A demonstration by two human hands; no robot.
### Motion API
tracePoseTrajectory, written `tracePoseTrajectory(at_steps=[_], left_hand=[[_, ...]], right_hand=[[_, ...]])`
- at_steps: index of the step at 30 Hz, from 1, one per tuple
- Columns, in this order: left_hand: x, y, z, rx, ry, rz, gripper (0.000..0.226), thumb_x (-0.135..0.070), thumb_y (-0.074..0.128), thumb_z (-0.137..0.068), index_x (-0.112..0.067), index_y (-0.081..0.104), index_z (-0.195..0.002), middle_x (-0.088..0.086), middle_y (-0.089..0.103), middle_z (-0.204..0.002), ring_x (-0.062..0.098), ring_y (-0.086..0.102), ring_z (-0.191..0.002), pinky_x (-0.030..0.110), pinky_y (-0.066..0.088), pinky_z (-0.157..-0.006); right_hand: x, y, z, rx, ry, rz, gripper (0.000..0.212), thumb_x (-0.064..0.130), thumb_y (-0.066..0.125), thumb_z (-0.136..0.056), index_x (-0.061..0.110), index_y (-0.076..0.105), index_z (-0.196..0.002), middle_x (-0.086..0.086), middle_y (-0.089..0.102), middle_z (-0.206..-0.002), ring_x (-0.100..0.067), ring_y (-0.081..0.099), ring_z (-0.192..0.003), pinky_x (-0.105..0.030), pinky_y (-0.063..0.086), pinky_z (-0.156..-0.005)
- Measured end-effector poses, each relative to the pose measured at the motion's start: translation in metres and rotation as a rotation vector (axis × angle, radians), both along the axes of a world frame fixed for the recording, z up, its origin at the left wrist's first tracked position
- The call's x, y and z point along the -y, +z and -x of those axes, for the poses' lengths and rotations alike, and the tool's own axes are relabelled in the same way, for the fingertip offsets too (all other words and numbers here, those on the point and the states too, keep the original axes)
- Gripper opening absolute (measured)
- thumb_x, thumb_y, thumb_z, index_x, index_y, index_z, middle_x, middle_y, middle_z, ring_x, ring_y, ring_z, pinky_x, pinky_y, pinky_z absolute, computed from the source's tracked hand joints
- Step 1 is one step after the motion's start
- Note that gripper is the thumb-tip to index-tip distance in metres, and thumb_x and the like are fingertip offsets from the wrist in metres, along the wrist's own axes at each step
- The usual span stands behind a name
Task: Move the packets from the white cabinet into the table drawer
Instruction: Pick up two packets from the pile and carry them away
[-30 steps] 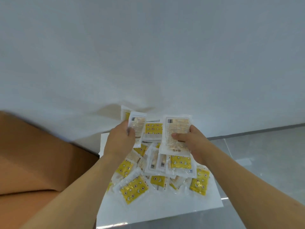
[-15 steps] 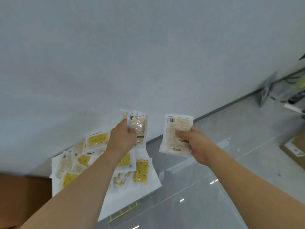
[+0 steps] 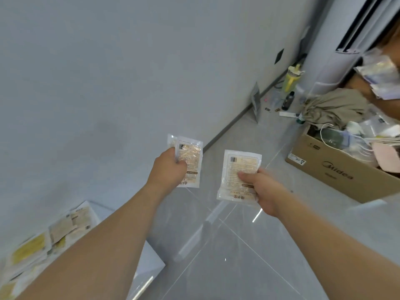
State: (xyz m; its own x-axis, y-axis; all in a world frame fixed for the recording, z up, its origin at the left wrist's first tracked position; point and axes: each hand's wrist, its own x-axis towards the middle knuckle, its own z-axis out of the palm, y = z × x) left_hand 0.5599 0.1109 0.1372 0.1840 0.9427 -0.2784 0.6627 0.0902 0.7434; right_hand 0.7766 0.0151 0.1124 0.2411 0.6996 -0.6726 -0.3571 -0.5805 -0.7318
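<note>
My left hand [image 3: 167, 168] grips a small bundle of clear packets [image 3: 188, 162] with pale printed labels, held out over the floor. A single similar packet [image 3: 239, 175] is pinched under the thumb of my right hand [image 3: 263, 187], a little to the right and lower. At the lower left lies a heap of several yellow and beige packets [image 3: 43, 241] on the white cabinet top [image 3: 149, 258]. The table drawer is not in view.
A grey wall fills the upper left. On the glossy tiled floor at right stands an open cardboard box [image 3: 337, 169] stuffed with cloth, cables and bags. Behind it stands a tall white air conditioner [image 3: 337, 40], with a yellow bottle [image 3: 291, 80] and small items beside it.
My view has swung right, away from the cabinet. The heap of packets has slid to the lower left corner, and the box and air conditioner have come into sight. Both hands keep their packets.
</note>
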Motion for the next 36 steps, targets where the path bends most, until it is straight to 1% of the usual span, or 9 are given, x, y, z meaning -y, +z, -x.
tracePoseTrajectory(at_steps=[2,8,13,16,20,23,27,29,36], left_hand=[[0.0,0.003,-0.04,-0.003,-0.051,-0.008,0.03,-0.014,0.047,-0.092,-0.026,0.061,-0.117,-0.005,0.067,-0.112,0.018,0.065,-0.095,0.025,0.053,-0.071],[0.046,0.007,-0.178,-0.008,-0.239,-0.021,0.028,-0.014,0.048,-0.095,-0.024,0.059,-0.118,-0.007,0.063,-0.11,0.018,0.063,-0.094,0.016,0.046,-0.059],[0.115,0.002,-0.295,-0.026,-0.372,-0.036,0.028,-0.012,0.049,-0.097,-0.018,0.058,-0.123,-0.006,0.062,-0.111,0.016,0.06,-0.093,0.018,0.047,-0.065],[0.161,-0.005,-0.366,-0.034,-0.444,-0.032,0.026,-0.013,0.05,-0.097,-0.016,0.057,-0.121,-0.003,0.064,-0.115,0.021,0.063,-0.1,0.03,0.052,-0.08],[0.228,-0.008,-0.457,-0.019,-0.546,-0.003,0.026,-0.013,0.05,-0.097,-0.018,0.057,-0.122,-0.001,0.063,-0.123,0.023,0.064,-0.107,0.03,0.053,-0.08],[0.278,-0.01,-0.518,-0.026,-0.612,-0.002,0.024,-0.014,0.051,-0.097,-0.018,0.057,-0.119,0.0,0.064,-0.123,0.022,0.064,-0.105,0.029,0.052,-0.076],[0.341,-0.017,-0.593,-0.064,-0.73,-0.052,0.026,-0.014,0.052,-0.096,-0.016,0.058,-0.121,-0.002,0.063,-0.12,0.021,0.062,-0.103,0.028,0.048,-0.071],[0.369,-0.027,-0.625,-0.073,-0.794,-0.06,0.027,-0.015,0.051,-0.095,-0.018,0.059,-0.121,-0.001,0.065,-0.119,0.021,0.062,-0.102,0.029,0.049,-0.076],[0.454,-0.078,-0.721,-0.05,-1.033,0.037,0.03,-0.014,0.05,-0.095,-0.022,0.06,-0.123,-0.003,0.066,-0.117,0.02,0.064,-0.103,0.027,0.049,-0.079]], right_hand=[[0.012,0.001,-0.033,0.01,-0.073,-0.003,0.026,0.008,0.064,-0.09,0.015,0.061,-0.115,-0.005,0.074,-0.103,-0.024,0.071,-0.094,-0.04,0.057,-0.077],[0.087,0.002,-0.14,0.015,-0.231,-0.003,0.028,0.006,0.064,-0.09,0.013,0.06,-0.117,-0.006,0.073,-0.106,-0.026,0.07,-0.096,-0.046,0.056,-0.085],[0.175,-0.009,-0.228,-0.008,-0.375,0.006,0.025,0.004,0.062,-0.091,0.014,0.061,-0.114,-0.007,0.072,-0.106,-0.024,0.07,-0.093,-0.039,0.057,-0.072],[0.232,-0.016,-0.284,-0.003,-0.456,0.006,0.027,0.004,0.062,-0.091,0.014,0.061,-0.116,-0.007,0.072,-0.107,-0.026,0.07,-0.096,-0.042,0.057,-0.079],[0.316,-0.019,-0.359,-0.002,-0.572,0.009,0.027,0.004,0.062,-0.091,0.014,0.06,-0.115,-0.007,0.072,-0.107,-0.027,0.07,-0.096,-0.045,0.056,-0.083],[0.378,-0.022,-0.408,-0.014,-0.644,0.008,0.029,0.005,0.063,-0.09,0.013,0.059,-0.118,-0.007,0.072,-0.107,-0.027,0.07,-0.097,-0.046,0.056,-0.084],[0.456,-0.032,-0.46,-0.016,-0.736,0.015,0.028,0.005,0.063,-0.09,0.014,0.058,-0.117,-0.008,0.071,-0.108,-0.026,0.07,-0.094,-0.043,0.057,-0.078],[0.49,-0.041,-0.479,-0.006,-0.793,0.037,0.028,0.006,0.063,-0.091,0.013,0.057,-0.117,-0.008,0.071,-0.108,-0.025,0.069,-0.093,-0.041,0.057,-0.076],[0.589,-0.081,-0.53,-0.022,-1.002,0.132,0.03,0.009,0.065,-0.089,0.014,0.057,-0.118,-0.006,0.071,-0.108,-0.024,0.069,-0.095,-0.038,0.055,-0.075]])
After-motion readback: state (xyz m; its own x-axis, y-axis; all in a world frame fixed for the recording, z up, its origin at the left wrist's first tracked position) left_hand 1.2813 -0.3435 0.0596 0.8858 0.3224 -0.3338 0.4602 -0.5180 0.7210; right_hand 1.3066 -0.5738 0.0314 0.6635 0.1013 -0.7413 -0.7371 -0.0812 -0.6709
